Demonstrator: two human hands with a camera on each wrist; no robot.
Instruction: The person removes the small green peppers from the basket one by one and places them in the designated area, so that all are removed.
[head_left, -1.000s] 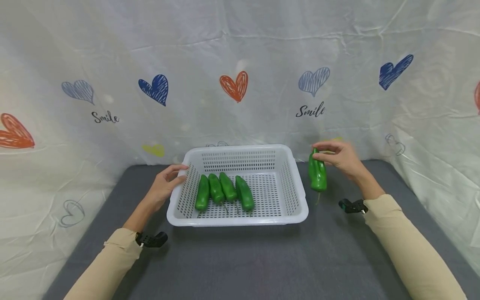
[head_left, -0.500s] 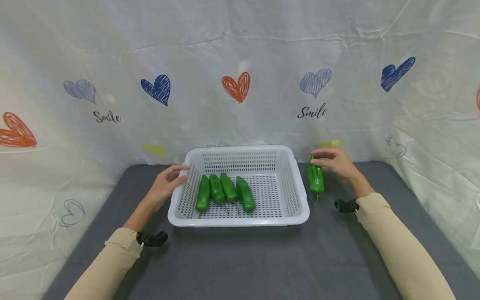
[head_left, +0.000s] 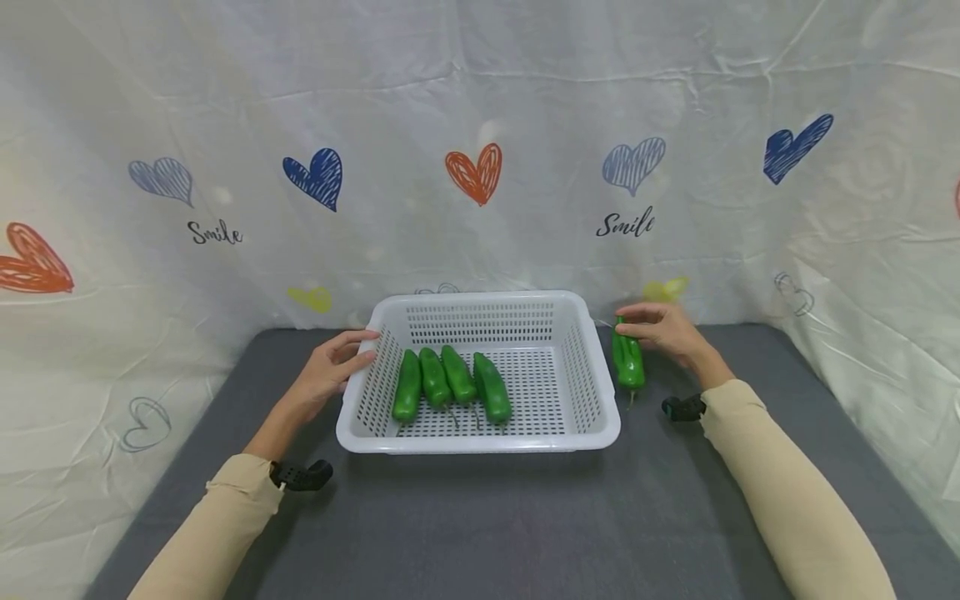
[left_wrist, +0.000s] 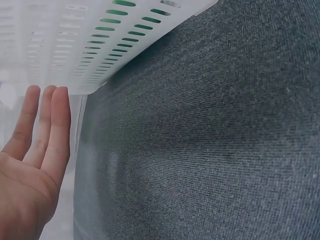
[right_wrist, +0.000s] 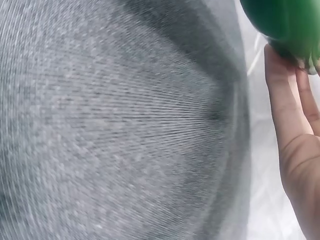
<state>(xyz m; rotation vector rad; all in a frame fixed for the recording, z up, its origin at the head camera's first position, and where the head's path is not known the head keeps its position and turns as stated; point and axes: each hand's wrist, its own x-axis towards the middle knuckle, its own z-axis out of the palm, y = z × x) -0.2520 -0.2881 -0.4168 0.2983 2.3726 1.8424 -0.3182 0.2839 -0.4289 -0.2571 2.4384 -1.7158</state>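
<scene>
In the head view, a white perforated plastic basket [head_left: 480, 443] sits on the dark table cloth, with several green peppers [head_left: 492, 388] lying side by side in its left half. My left hand [head_left: 324, 373] touches the basket's left rim with fingertips and thumb. The left wrist view has three of its fingers [left_wrist: 59, 120] straight against the outer wall. Right of the basket, my right hand [head_left: 667, 332] pinches another green pepper [head_left: 628, 362] by its narrow tip, stem end down. A blurred part of that pepper [right_wrist: 285, 22] shows at the top of the right wrist view.
A white curtain [head_left: 480, 242] printed with hearts and "Smile" hangs behind the table. Dark grey cloth [head_left: 480, 525] covers the table in front of the basket. The held pepper is just off the basket's right rim.
My right hand has moved slightly left and down with the pepper, closer to the basket's right side. My left hand and the peppers in the basket stay in place.
</scene>
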